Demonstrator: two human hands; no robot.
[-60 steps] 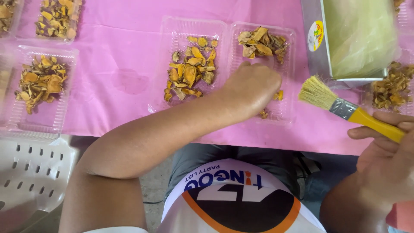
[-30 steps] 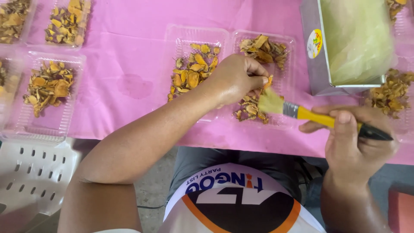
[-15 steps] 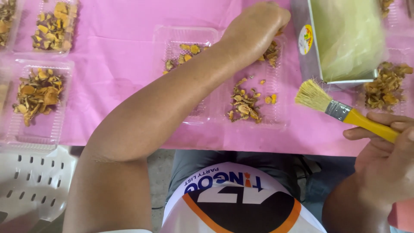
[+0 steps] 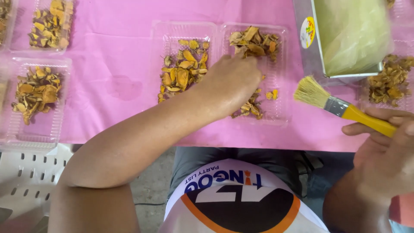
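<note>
My left hand [image 4: 230, 84] rests palm-down in a clear plastic tray [image 4: 278, 114] of dried orange-brown slices [image 4: 252, 41], its fingertips among the pieces; whether it grips one is hidden. A second clear tray [image 4: 183, 30] with more slices [image 4: 183, 69] lies just left of it. My right hand [image 4: 384, 151] holds a yellow-handled paintbrush [image 4: 340, 105] with pale bristles, which hovers to the right of the tray, apart from it.
A pink cloth [image 4: 116, 56] covers the table. More trays of dried slices lie at the left [image 4: 36, 92], top left [image 4: 49, 23] and right [image 4: 390, 82]. A metal box [image 4: 345, 36] with a yellow-green lining stands top right. A white perforated stool [image 4: 21, 185] is below left.
My left hand came back from the far edge of the tray down onto the slices near its middle. The brush stays lifted at the right, almost unmoved.
</note>
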